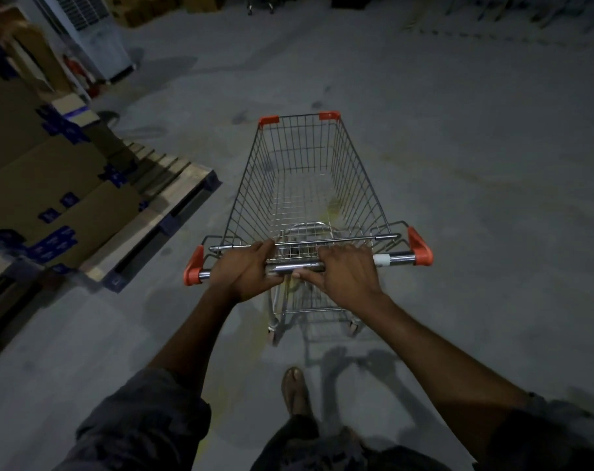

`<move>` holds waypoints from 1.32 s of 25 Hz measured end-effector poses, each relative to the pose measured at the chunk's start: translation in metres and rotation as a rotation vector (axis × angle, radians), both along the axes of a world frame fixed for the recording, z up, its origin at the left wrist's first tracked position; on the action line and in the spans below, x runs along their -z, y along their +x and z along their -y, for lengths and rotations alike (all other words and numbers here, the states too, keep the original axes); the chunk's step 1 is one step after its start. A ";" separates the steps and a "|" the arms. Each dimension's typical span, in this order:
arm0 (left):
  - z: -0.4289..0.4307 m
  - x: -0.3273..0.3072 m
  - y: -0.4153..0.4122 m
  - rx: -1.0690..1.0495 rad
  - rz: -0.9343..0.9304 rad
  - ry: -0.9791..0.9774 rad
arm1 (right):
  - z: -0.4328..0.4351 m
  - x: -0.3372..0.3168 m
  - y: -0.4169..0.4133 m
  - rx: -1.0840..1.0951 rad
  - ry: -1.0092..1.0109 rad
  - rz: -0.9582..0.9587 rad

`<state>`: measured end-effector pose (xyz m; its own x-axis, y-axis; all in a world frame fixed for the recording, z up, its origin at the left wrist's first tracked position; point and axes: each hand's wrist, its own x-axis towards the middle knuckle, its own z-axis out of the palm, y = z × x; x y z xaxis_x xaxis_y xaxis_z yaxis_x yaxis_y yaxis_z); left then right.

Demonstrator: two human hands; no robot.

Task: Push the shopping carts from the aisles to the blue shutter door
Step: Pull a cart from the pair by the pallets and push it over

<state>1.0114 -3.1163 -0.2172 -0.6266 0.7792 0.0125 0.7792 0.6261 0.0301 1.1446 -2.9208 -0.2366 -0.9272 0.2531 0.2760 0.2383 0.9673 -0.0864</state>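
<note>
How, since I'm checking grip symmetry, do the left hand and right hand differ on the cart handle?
The left hand grips the handle close to its left orange cap; the right hand leaves a longer bare stretch before the right orange cap. The right hand's thumb stretches along the bar toward the left hand; the left hand's thumb is hard to make out. Both curl over the handle.

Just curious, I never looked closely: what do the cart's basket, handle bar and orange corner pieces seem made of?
The basket looks like thin steel wire welded in a grid, dull silver. The handle bar seems a polished metal tube: it glints brightly. The orange corner pieces look like moulded plastic, matte and rounded, though the dim light leaves that open.
</note>
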 end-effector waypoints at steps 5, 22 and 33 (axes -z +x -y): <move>-0.046 0.020 -0.045 0.105 -0.209 0.031 | -0.038 0.019 -0.039 0.063 0.029 -0.280; -0.272 0.011 -0.249 0.194 0.004 -0.101 | -0.207 -0.023 -0.228 0.534 0.020 0.389; -0.470 0.004 -0.378 0.259 0.368 -0.312 | -0.383 -0.025 -0.325 0.461 -0.111 0.462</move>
